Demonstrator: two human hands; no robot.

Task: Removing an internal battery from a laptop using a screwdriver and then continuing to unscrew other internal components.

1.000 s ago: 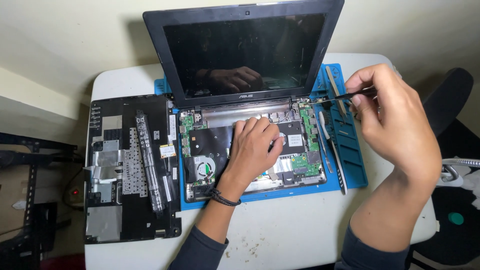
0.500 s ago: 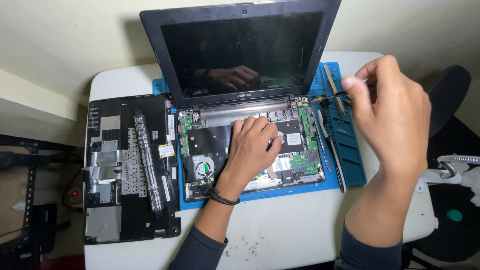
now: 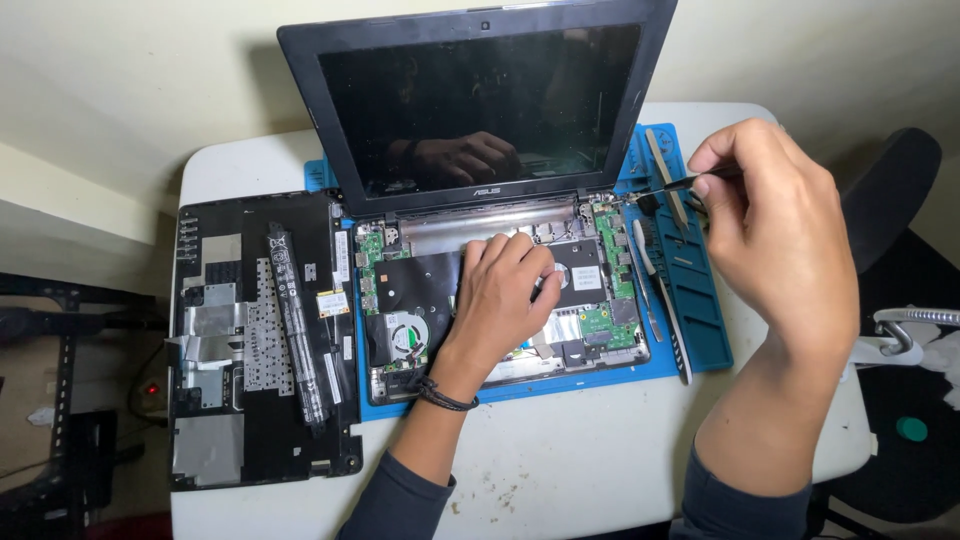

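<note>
My right hand [image 3: 775,225] pinches a thin dark screwdriver [image 3: 668,186] between thumb and fingertips, closed tight on the handle end; its tip points left and touches down at the right hinge corner of the opened laptop base [image 3: 500,300]. My left hand [image 3: 500,295] lies flat, palm down, on the exposed board, fingers loosely curled toward the hinge bar, holding nothing, just pressing the base. Green circuit board [image 3: 612,280] just right of my left hand, round cooling fan [image 3: 405,335] just left of it. Black wrist band [image 3: 445,395] on my left wrist. Laptop screen [image 3: 475,105] stands upright beyond both hands, dark, reflecting a hand. Base sits on a blue work mat [image 3: 700,300] whose tray side lies under my right hand, with slim metal tools [image 3: 648,285] lying on it. Far left of my left hand: removed black keyboard cover [image 3: 215,340], underside up, a long black battery bar [image 3: 295,325] lying on it. All on a white table [image 3: 560,470].
</note>
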